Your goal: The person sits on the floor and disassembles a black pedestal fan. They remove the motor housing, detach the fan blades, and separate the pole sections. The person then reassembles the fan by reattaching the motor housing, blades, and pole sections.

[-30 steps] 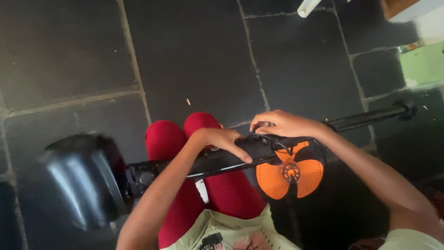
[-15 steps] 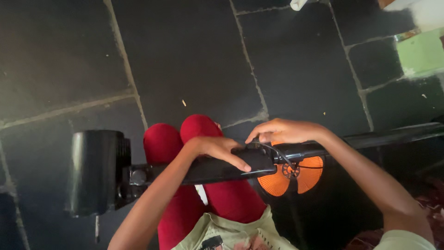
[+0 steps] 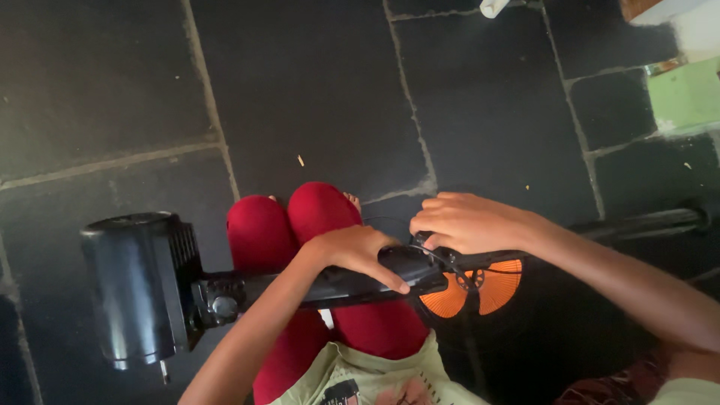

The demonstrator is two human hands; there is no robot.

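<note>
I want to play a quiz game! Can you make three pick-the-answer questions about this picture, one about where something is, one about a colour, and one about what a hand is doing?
1. Where is the black motor?
A. left end of the bar
B. right end
C. on the green thing

2. What colour are the fan blades?
A. blue
B. orange
C. white

3. What is the left hand doing?
A. hanging free
B. pointing up
C. gripping the black bar

Answers:
1 A, the motor sits at the bar's left end.
2 B, the blades under the right hand are orange.
3 C, its fingers wrap over the bar.
</note>
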